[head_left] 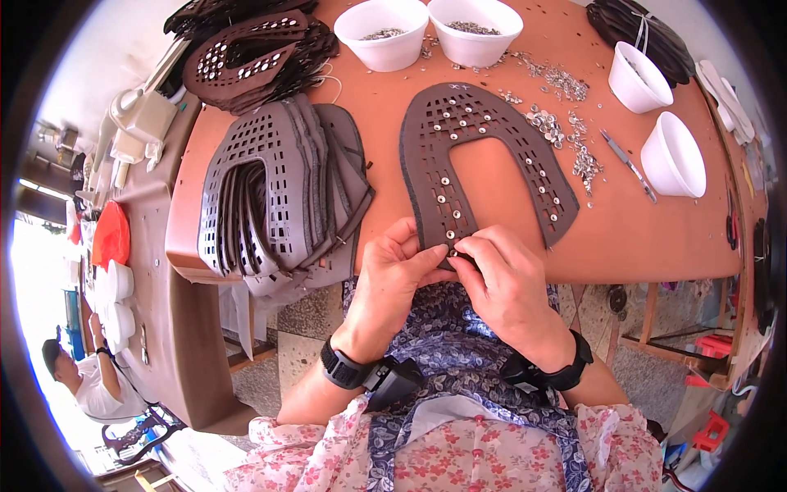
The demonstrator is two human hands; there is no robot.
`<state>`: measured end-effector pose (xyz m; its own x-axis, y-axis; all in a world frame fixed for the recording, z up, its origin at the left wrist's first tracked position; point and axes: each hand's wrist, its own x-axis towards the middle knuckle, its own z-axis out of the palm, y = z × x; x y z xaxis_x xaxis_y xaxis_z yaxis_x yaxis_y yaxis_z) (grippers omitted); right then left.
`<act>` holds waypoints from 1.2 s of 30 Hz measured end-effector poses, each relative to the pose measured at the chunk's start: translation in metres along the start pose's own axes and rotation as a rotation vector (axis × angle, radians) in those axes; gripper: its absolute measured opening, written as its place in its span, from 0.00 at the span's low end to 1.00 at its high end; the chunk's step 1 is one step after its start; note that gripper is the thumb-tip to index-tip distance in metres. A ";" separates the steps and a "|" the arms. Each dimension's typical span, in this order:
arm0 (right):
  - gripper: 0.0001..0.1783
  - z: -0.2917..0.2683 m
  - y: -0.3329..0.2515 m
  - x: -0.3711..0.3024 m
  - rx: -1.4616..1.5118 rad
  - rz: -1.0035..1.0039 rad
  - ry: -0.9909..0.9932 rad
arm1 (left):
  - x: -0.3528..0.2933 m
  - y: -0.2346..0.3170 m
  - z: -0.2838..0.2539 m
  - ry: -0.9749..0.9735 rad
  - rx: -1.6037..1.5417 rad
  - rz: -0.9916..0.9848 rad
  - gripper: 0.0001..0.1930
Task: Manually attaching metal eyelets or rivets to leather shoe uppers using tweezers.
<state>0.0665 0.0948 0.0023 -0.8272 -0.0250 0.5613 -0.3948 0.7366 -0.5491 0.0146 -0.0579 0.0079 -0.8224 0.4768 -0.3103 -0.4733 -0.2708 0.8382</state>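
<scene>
Okay so the brown horseshoe piece [425, 160] is lying at the near edge of the table [648, 238], round end away from the person, and imo the trick is keeping the tip steady so each stud sits square in its slot. Left hand [388, 269] has that tip pinched between thumb and finger; right hand [511, 283] looks pinched on a small metal stud [453, 253] right there. Piece is matte, full of little slots, shiny round studs [445, 181] dotted over the curve and both legs. Slotted stack [283, 152] to the left, white cups [383, 51] beyond
</scene>
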 end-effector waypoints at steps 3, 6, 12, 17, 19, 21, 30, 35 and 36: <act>0.12 0.000 -0.001 0.001 -0.028 0.003 -0.027 | 0.000 -0.003 0.000 0.004 -0.002 0.007 0.13; 0.11 -0.002 -0.003 0.003 -0.033 0.032 -0.063 | 0.001 -0.004 0.000 0.009 -0.002 0.027 0.14; 0.10 0.000 -0.004 0.002 -0.093 0.006 -0.069 | 0.001 -0.006 0.001 0.024 0.003 0.043 0.13; 0.08 0.000 -0.010 0.002 -0.191 -0.015 -0.080 | -0.001 -0.004 0.003 0.053 0.075 0.032 0.12; 0.07 0.000 -0.010 0.000 -0.202 -0.037 -0.093 | -0.002 -0.005 0.003 0.047 0.056 0.037 0.12; 0.07 0.003 -0.005 -0.001 -0.220 -0.097 -0.060 | 0.000 -0.004 0.002 0.041 0.041 0.051 0.12; 0.07 -0.001 -0.001 0.005 -0.155 -0.122 -0.117 | 0.000 -0.005 0.002 0.040 0.049 0.029 0.13; 0.08 -0.003 -0.002 0.005 -0.121 -0.103 -0.111 | 0.000 -0.004 0.002 0.036 0.036 0.022 0.12; 0.08 -0.003 -0.003 0.006 -0.129 -0.094 -0.128 | 0.000 -0.004 0.003 0.036 0.035 0.021 0.12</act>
<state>0.0644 0.0949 0.0092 -0.8365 -0.1777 0.5184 -0.4251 0.8074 -0.4092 0.0175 -0.0547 0.0062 -0.8432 0.4407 -0.3079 -0.4452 -0.2511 0.8595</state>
